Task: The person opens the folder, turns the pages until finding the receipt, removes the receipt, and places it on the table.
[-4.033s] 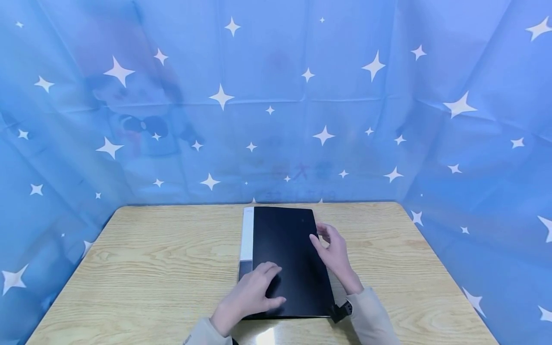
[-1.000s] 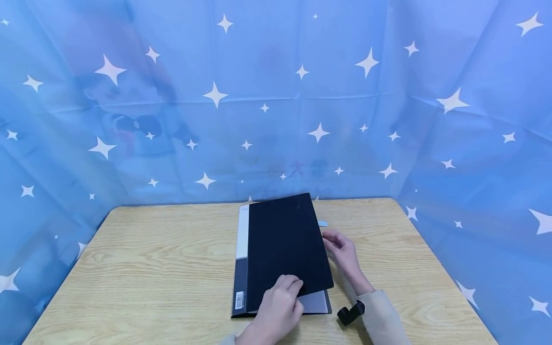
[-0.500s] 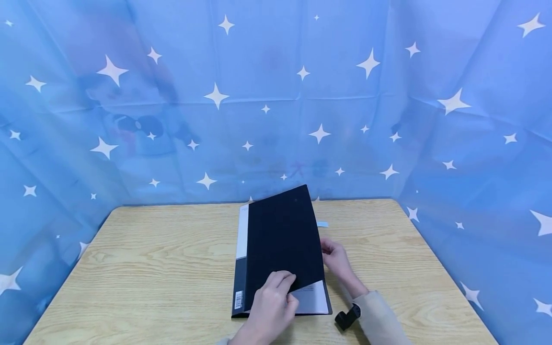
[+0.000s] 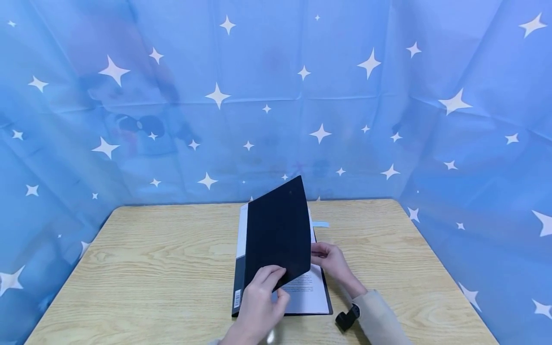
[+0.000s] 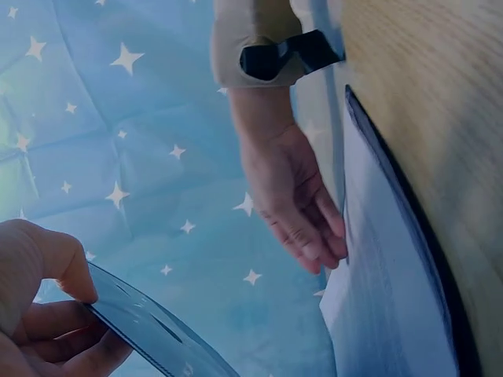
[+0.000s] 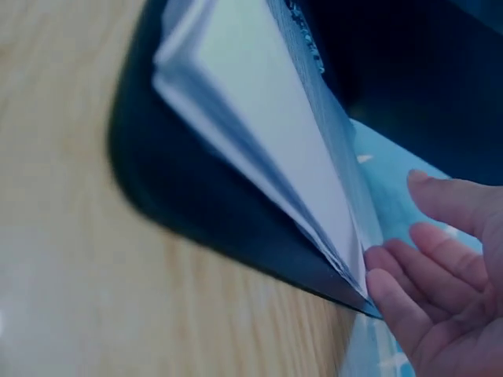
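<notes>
A black display-book folder [image 4: 240, 287] with a pale spine strip lies on the wooden table. Its front cover [image 4: 278, 225] is tilted up, with the lower right corner between the thumb and fingers of my left hand [image 4: 258, 302]. Below the cover, white printed pages [image 4: 308, 292] show. At the right edge of the pages is my right hand [image 4: 334, 262]. In the right wrist view its fingertips [image 6: 383, 279] rest right at the page edges, thumb held apart. The left wrist view shows the cover [image 5: 149, 314] gripped along its edge.
A light blue tab [image 4: 320, 224] sticks out past the folder's right side. A black wrist camera [image 4: 347, 317] is strapped at the right sleeve [image 4: 379, 316]. The table [image 4: 164, 268] reaches back to a blue curtain [image 4: 276, 72] with white stars.
The cover lay flat, with both hands over or beside it. My left hand has taken its lower corner and raised it leftward, baring more pages. My right hand has come in to the page edges.
</notes>
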`<state>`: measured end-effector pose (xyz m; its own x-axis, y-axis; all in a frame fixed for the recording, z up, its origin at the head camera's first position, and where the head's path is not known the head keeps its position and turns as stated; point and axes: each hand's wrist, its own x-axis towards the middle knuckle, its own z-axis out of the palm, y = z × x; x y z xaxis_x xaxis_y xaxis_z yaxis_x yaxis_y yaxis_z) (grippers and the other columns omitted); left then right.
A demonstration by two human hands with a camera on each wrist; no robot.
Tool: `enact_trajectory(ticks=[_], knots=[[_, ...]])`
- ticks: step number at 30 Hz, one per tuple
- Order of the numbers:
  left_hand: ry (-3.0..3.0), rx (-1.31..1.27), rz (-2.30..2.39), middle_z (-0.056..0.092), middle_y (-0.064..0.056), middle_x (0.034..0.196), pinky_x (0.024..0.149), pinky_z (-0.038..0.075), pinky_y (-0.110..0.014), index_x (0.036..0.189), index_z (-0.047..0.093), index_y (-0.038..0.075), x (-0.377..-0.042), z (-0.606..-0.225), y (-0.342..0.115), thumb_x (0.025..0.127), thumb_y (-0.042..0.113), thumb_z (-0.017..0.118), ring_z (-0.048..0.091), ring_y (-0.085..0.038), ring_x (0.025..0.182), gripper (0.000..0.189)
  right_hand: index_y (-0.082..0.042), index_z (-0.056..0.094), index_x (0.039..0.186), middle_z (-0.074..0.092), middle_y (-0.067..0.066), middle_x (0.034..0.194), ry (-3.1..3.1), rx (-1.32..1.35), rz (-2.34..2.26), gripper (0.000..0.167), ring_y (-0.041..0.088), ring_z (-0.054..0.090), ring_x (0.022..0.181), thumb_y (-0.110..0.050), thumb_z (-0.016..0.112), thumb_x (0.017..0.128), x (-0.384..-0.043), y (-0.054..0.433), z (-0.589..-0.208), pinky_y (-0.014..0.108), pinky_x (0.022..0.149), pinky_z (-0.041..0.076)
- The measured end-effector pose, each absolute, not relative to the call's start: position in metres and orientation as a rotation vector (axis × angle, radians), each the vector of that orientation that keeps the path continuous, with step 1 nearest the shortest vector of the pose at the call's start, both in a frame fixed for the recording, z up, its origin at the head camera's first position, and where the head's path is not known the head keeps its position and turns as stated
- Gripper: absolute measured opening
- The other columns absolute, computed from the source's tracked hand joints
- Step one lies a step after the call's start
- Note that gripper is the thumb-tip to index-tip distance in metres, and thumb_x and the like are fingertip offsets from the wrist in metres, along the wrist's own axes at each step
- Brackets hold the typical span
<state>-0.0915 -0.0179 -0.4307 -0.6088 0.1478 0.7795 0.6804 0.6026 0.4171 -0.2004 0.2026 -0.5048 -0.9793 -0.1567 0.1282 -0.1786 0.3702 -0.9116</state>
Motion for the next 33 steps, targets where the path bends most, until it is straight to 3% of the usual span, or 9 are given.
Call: enact_trajectory(ticks=[8, 16, 21, 33], knots=[[-2.088, -0.594, -0.971, 0.064, -0.002, 0.094, 0.071, 0.049, -0.017, 0.092, 0.070, 0.000, -0.089, -0.422, -0.033, 0.056, -0.006, 0.059, 0.062, -0.012, 0.085, 0.039, 0.008, 0.063, 0.108, 0.066, 0.020, 0.104, -2.662, 0.414, 1.675, 0.031, 0.030, 0.064, 0.094, 0.002, 0.071, 0.078, -0.202, 0.203, -0.503, 0.027, 0.078, 0.052], [-2.070, -0.587, -1.088, 0.064, -0.006, 0.095, 0.064, 0.049, -0.013, 0.094, 0.069, -0.005, -0.087, -0.415, -0.053, 0.056, -0.012, 0.057, 0.062, -0.012, 0.077, 0.040, 0.002, 0.063, 0.110, 0.066, 0.015, 0.106, -2.752, 0.478, 1.578, 0.037, 0.027, 0.063, 0.097, 0.007, 0.071, 0.074, -0.205, 0.207, -0.505, 0.028, 0.080, 0.051], [-2.064, -0.574, -1.185, 0.064, -0.010, 0.096, 0.064, 0.052, -0.017, 0.096, 0.067, -0.007, -0.087, -0.413, -0.069, 0.057, -0.015, 0.056, 0.065, -0.017, 0.076, 0.041, 0.002, 0.062, 0.111, 0.065, 0.016, 0.107, -2.773, 0.514, 1.524, 0.041, 0.027, 0.062, 0.098, 0.009, 0.071, 0.072, -0.206, 0.206, -0.508, 0.028, 0.079, 0.051], [-2.063, -0.367, -1.321, 0.064, -0.007, 0.093, 0.062, 0.054, -0.021, 0.094, 0.067, -0.002, -0.086, -0.403, -0.100, 0.057, -0.019, 0.056, 0.062, -0.018, 0.079, 0.042, -0.002, 0.063, 0.110, 0.066, 0.009, 0.106, -2.808, 0.534, 1.430, 0.043, 0.021, 0.061, 0.094, 0.009, 0.073, 0.070, -0.205, 0.204, -0.509, 0.028, 0.078, 0.051]])
